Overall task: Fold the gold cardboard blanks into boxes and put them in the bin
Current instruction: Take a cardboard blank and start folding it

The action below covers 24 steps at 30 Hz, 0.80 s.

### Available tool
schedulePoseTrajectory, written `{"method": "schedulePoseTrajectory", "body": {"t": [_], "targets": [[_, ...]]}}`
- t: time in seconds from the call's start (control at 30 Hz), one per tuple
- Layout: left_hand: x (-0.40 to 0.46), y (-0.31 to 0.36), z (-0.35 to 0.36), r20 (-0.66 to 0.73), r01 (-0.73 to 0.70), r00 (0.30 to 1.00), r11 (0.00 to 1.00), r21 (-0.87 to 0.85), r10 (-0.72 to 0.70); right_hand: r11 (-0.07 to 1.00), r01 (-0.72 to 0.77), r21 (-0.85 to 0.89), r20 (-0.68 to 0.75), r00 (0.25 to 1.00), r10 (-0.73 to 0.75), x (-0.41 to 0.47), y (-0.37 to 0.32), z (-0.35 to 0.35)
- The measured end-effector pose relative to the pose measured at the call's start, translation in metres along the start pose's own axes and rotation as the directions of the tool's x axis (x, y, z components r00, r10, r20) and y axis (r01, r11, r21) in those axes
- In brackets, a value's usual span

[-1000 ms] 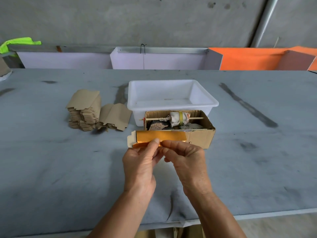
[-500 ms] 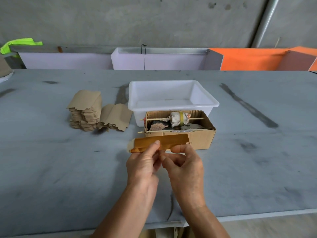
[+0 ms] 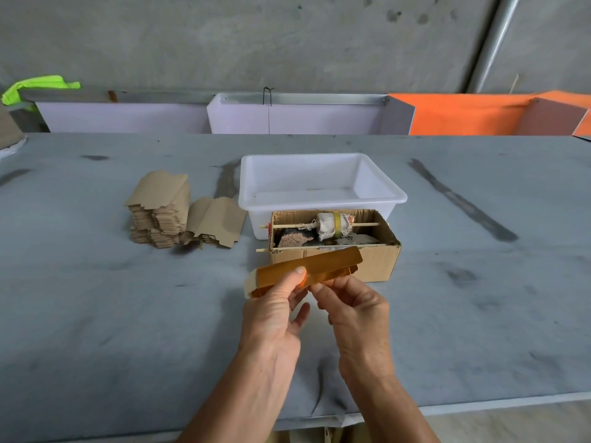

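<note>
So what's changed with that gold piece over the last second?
The gold blank has tilted, its right end now higher, and a long panel has folded over. Both hands kept hold: the left hand pinches it with the thumb on top, the right hand grips from below. The white bin and the stack of blanks stayed put.

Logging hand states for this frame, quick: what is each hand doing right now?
Left hand: pinches the gold blank, thumb on top.
Right hand: fingers curled at the gold blank's lower edge, holding it.
</note>
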<state>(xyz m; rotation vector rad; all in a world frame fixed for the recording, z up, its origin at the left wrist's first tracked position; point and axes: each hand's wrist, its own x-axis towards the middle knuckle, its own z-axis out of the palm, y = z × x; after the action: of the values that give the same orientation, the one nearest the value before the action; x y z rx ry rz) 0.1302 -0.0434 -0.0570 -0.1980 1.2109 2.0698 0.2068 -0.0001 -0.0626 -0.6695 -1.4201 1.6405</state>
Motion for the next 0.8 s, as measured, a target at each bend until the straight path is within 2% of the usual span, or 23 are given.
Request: {"method": "schedulePoseTrajectory", "body": {"t": [0.17, 0.33, 0.5, 0.6, 0.8], "targets": [[-0.002, -0.002, 0.000, 0.010, 0.054, 0.998, 0.997, 0.048, -0.055, 0.996, 0.093, -0.002, -0.035, 0.995, -0.093, 0.000, 0.008, -0.002], [-0.005, -0.007, 0.000, 0.026, 0.051, 0.998, 0.995, 0.091, -0.054, 0.991, 0.108, 0.078, -0.081, 0.992, -0.101, -0.002, 0.007, -0.005], [-0.006, -0.012, 0.001, 0.003, 0.011, 1.000, 0.993, 0.118, -0.011, 0.992, -0.023, 0.127, -0.089, 0.995, 0.034, -0.003, 0.008, -0.009], [-0.005, -0.013, 0.000, -0.025, -0.012, 1.000, 0.993, 0.117, 0.015, 0.975, -0.118, 0.188, -0.035, 0.991, 0.127, -0.004, 0.005, -0.009], [-0.002, -0.013, -0.002, -0.047, -0.063, 0.996, 0.989, 0.134, 0.069, 0.881, -0.259, 0.396, 0.052, 0.964, 0.260, -0.010, 0.003, -0.012]]}}
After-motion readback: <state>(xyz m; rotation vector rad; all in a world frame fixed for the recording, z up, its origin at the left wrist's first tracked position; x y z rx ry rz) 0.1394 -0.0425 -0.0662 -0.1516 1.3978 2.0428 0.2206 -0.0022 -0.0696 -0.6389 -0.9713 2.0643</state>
